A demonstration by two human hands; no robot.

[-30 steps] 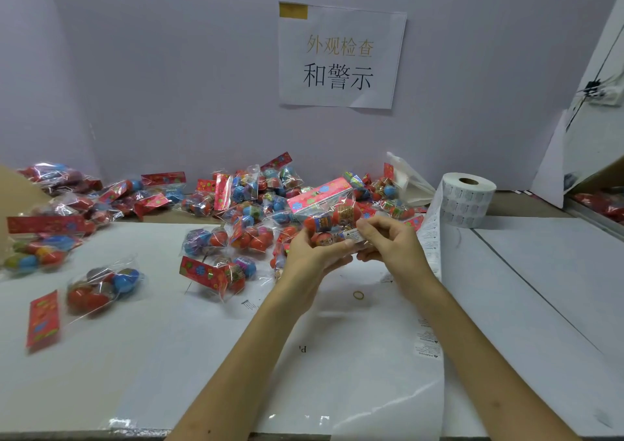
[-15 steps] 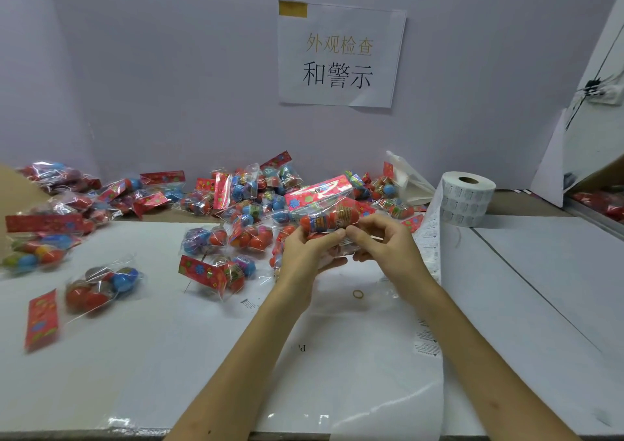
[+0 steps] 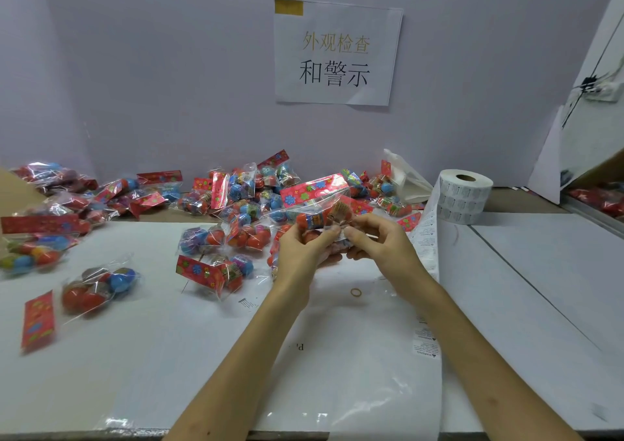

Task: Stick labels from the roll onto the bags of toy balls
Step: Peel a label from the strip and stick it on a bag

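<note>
The left hand [image 3: 299, 249] and right hand [image 3: 383, 243] are bare; the left forearm [image 3: 243, 356] and right forearm [image 3: 472, 349] are slender and uncovered.

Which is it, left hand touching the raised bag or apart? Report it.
Touching. In the head view the left hand grips the bag from below, with its thumb on the front.

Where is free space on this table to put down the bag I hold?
Bare table lies right of the label strip, in front of the label roll. Another free patch is at the near edge, between the loose bag on the left and your left forearm. The back is crowded with heaped bags.
</note>
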